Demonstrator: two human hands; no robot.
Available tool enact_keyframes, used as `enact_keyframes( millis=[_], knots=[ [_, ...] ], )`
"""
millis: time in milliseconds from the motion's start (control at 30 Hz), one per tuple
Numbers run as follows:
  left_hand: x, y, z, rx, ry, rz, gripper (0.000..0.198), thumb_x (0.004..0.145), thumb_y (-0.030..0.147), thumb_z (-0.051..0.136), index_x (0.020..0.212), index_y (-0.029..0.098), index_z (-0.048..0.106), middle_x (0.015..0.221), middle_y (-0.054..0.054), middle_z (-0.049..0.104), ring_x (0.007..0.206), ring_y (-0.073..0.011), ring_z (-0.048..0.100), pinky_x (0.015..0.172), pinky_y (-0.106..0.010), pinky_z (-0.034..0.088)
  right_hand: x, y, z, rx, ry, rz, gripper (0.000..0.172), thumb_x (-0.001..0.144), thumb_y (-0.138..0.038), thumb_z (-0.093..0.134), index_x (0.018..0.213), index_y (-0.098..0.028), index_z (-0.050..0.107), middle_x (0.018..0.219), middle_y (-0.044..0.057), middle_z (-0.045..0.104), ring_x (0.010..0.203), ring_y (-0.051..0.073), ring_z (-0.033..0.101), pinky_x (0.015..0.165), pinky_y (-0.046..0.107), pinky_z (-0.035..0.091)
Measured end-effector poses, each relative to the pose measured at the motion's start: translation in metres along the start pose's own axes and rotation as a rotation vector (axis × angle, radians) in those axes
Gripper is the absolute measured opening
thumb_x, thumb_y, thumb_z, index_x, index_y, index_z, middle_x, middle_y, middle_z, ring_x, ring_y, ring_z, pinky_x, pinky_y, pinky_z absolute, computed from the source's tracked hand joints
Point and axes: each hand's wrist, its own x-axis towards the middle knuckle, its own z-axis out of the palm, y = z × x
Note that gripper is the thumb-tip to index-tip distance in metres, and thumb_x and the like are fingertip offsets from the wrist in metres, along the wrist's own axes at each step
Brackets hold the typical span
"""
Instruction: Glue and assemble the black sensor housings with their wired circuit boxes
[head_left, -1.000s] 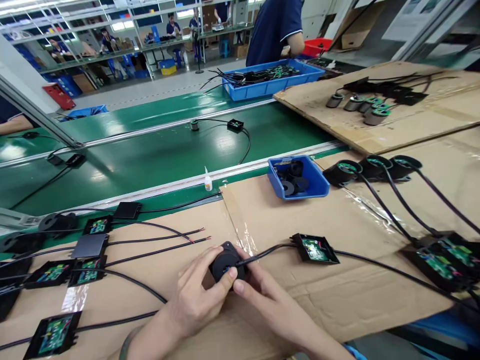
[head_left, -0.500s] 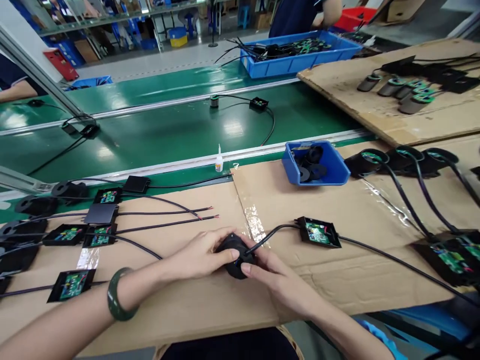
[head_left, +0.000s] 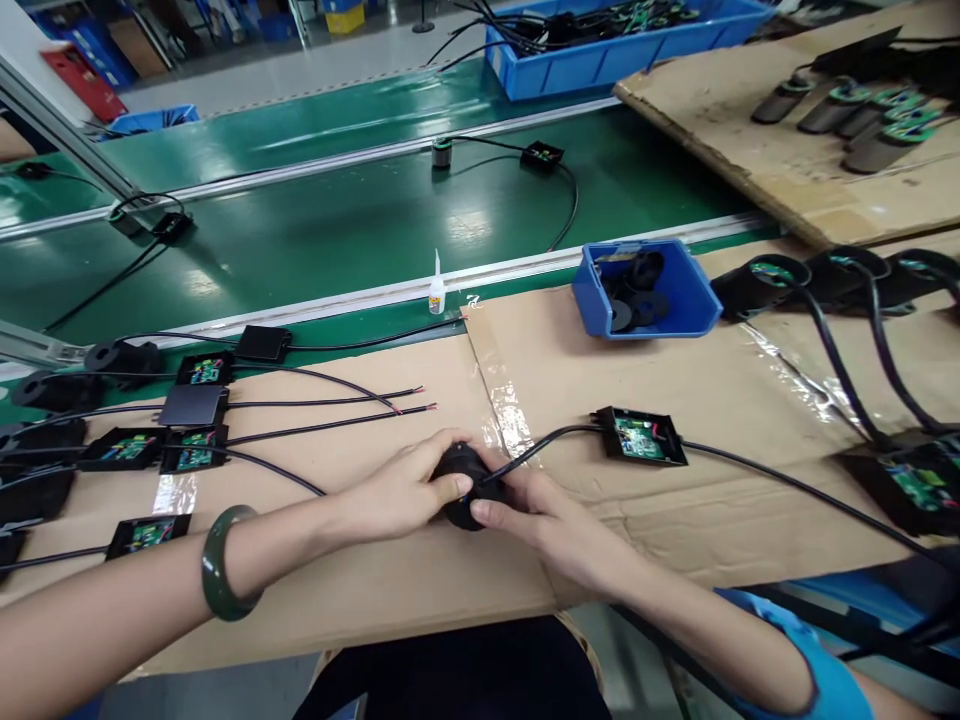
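Between my two hands is a round black housing [head_left: 466,490] with a black cable [head_left: 544,443] coming out of its upper face. My left hand [head_left: 420,483] wraps its left side, thumb on top. On the right side, my right hand [head_left: 532,510] grips it with the thumb close to my left thumb; its other fingers are partly hidden behind the housing and cable. The cable runs right to an open black box [head_left: 643,437] with a green circuit board inside, lying on the cardboard [head_left: 360,570]. A second cable [head_left: 795,500] leaves that box toward the right.
A blue bin [head_left: 675,290] of black round parts stands beyond my hands, with a small glue bottle [head_left: 436,290] left of it. Several boxes with circuit boards [head_left: 196,450] and cables lie at left. More black housings [head_left: 765,285] stand right. Behind runs a green belt [head_left: 300,240].
The view has tilted down and shifted slightly, so the background sits higher in the picture. Both hands stay on the black housing, with little visible movement of the fingers.
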Motion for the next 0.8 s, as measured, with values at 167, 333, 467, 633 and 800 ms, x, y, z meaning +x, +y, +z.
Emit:
enact_keyframes(
  millis=[167, 333, 467, 633, 800],
  knots=[
    [-0.001, 0.000, -0.010, -0.196, -0.111, 0.007, 0.036, 0.088, 0.023, 0.055, 0.120, 0.011, 0.047, 0.129, -0.015, 0.055, 0.122, -0.0234, 0.052, 0.107, -0.040, 0.039, -0.001, -0.010, -0.008, -0.018, -0.127, -0.021, 0.064, 0.092, -0.048, 0.051, 0.146, -0.016, 0.039, 0.150, 0.010, 0.038, 0.141, 0.023, 0.033, 0.121, 0.043, 0.020],
    [-0.003, 0.013, -0.001, 0.202, -0.003, -0.074, 0.034, 0.092, 0.015, 0.046, 0.126, 0.010, 0.047, 0.130, -0.012, 0.053, 0.123, -0.0224, 0.048, 0.110, -0.041, 0.035, 0.000, -0.006, 0.002, -0.143, 0.016, -0.055, 0.057, 0.088, -0.043, 0.052, 0.137, -0.014, 0.049, 0.143, 0.012, 0.047, 0.133, 0.027, 0.041, 0.118, 0.049, 0.024],
    [-0.004, 0.017, 0.014, 0.277, 0.116, -0.191, 0.036, 0.091, 0.007, 0.042, 0.127, 0.010, 0.045, 0.129, -0.010, 0.054, 0.122, -0.0208, 0.048, 0.111, -0.039, 0.034, 0.003, -0.004, 0.010, -0.155, 0.084, -0.061, 0.055, 0.087, -0.042, 0.052, 0.134, -0.015, 0.051, 0.137, 0.011, 0.052, 0.130, 0.027, 0.046, 0.116, 0.047, 0.030],
    [-0.003, 0.012, 0.016, 0.251, 0.152, -0.189, 0.036, 0.094, 0.009, 0.042, 0.130, 0.011, 0.044, 0.130, -0.009, 0.054, 0.123, -0.0184, 0.047, 0.111, -0.035, 0.033, 0.004, -0.006, 0.010, -0.186, 0.094, -0.071, 0.055, 0.089, -0.042, 0.051, 0.135, -0.013, 0.050, 0.130, 0.013, 0.057, 0.120, 0.028, 0.053, 0.108, 0.047, 0.039],
    [-0.001, 0.006, 0.005, 0.191, 0.091, -0.081, 0.033, 0.093, 0.011, 0.043, 0.126, 0.011, 0.047, 0.126, -0.008, 0.056, 0.119, -0.0184, 0.050, 0.109, -0.036, 0.036, 0.004, -0.004, 0.000, -0.162, -0.003, -0.082, 0.057, 0.087, -0.043, 0.056, 0.136, -0.014, 0.050, 0.135, 0.012, 0.053, 0.121, 0.026, 0.051, 0.111, 0.046, 0.037]
  ],
)
